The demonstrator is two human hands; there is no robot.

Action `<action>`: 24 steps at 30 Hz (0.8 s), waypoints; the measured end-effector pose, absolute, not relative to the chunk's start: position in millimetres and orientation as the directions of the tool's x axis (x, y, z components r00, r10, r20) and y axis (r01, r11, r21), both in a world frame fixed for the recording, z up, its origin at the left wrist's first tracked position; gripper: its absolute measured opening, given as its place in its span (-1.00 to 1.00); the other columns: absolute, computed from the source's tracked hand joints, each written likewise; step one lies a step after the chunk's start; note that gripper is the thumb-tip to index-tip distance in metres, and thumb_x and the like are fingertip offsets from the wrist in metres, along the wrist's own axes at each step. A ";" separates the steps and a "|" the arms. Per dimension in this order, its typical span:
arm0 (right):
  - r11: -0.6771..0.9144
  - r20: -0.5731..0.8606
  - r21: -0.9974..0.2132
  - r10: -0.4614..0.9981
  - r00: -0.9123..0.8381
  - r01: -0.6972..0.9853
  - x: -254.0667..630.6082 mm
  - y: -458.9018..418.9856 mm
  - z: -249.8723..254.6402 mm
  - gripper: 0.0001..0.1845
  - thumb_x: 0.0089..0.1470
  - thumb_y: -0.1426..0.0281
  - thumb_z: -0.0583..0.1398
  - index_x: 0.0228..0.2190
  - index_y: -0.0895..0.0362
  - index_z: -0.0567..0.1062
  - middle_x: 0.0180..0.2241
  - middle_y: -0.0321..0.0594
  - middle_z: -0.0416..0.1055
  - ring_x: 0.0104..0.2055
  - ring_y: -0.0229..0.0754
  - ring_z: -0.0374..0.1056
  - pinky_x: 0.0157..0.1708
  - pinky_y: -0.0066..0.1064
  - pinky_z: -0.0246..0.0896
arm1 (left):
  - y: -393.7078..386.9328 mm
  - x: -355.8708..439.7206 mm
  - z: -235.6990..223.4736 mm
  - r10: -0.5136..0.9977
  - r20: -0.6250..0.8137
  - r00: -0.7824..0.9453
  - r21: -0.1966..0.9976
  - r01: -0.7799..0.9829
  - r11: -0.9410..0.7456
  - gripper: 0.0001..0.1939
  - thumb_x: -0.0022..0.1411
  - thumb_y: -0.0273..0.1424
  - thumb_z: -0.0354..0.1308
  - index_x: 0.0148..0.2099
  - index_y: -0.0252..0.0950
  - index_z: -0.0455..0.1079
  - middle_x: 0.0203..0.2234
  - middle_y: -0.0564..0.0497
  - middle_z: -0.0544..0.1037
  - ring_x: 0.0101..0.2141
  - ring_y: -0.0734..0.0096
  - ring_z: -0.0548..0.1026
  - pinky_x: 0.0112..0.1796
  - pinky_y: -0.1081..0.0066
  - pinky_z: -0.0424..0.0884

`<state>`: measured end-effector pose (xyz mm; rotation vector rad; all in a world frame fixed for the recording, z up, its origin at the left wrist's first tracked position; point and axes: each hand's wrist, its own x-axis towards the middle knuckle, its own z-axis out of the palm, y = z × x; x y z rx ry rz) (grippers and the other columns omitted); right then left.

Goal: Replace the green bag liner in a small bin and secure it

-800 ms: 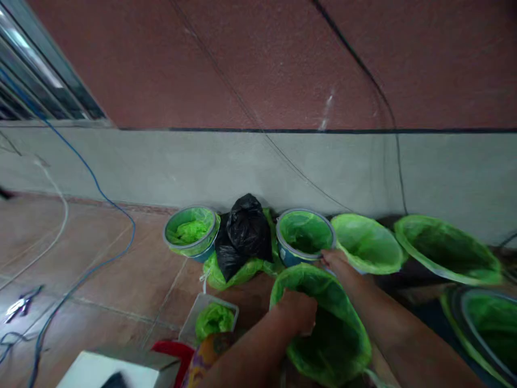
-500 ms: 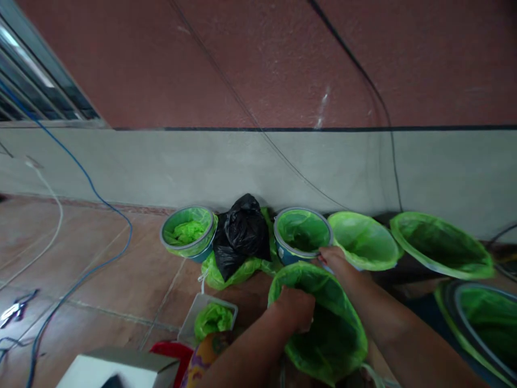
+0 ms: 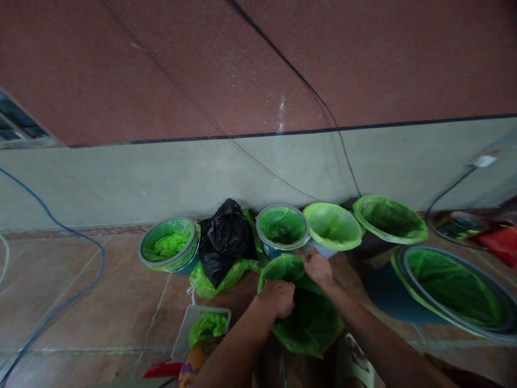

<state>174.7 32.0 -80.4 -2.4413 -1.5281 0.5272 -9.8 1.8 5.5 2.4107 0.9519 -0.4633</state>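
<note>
My left hand (image 3: 277, 298) is closed on the near left rim of a green plastic bag liner (image 3: 307, 318) that sits open in front of me. My right hand (image 3: 317, 266) pinches the far rim of the same green liner. Both forearms reach in from the bottom of the view. Just beyond my hands stand a blue bucket lined in green (image 3: 281, 228) and a second green-lined bucket (image 3: 333, 227).
Along the wall sit more green-lined buckets (image 3: 168, 249) (image 3: 389, 219), a large lined basin (image 3: 452, 288) at right, and a black bag (image 3: 224, 237) on loose green bags. A clear tray with a green bag (image 3: 207, 326) lies near left. A blue cable (image 3: 76, 293) crosses the tiled floor.
The view has swung right and tilted, so everything shifted left. Both hands stayed on the green liner's rim and drew closer together; the liner looks more bunched.
</note>
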 end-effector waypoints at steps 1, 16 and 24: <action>-0.434 -0.185 -0.372 0.901 0.393 0.820 170.3 13.9 -82.4 -0.59 0.18 0.29 0.00 -0.02 0.22 0.40 -0.17 0.00 0.50 -0.16 -0.04 0.44 -0.19 -0.33 0.24 | 1.8 -10.9 7.5 0.530 -0.481 0.698 0.323 0.704 -0.633 -0.61 0.14 -0.33 0.06 -0.01 -0.37 0.41 -0.12 -0.29 0.54 -0.06 -0.04 0.49 -0.13 0.12 0.44; -0.077 -0.338 -0.474 0.936 -0.100 0.877 108.8 -105.3 -111.6 -0.67 0.14 0.38 0.01 -0.14 0.16 0.48 -0.15 -0.07 0.52 -0.12 -0.10 0.43 -0.11 -0.37 0.20 | 20.2 -90.3 31.6 0.862 -0.313 0.399 0.329 0.897 -0.296 -0.53 0.23 -0.23 -0.04 0.14 -0.29 0.29 0.04 -0.17 0.46 0.05 0.14 0.42 0.02 0.28 0.32; 0.040 -0.304 -0.445 0.933 -0.193 0.895 95.9 -138.7 -92.1 -0.59 0.12 0.33 0.08 -0.01 0.18 0.42 -0.04 0.02 0.45 0.03 0.01 0.33 0.04 -0.24 0.11 | 20.1 -105.2 22.8 0.849 -0.351 0.395 0.275 0.910 -0.310 -0.55 0.24 -0.25 -0.04 0.09 -0.34 0.34 0.05 -0.20 0.45 0.07 0.16 0.40 0.04 0.34 0.28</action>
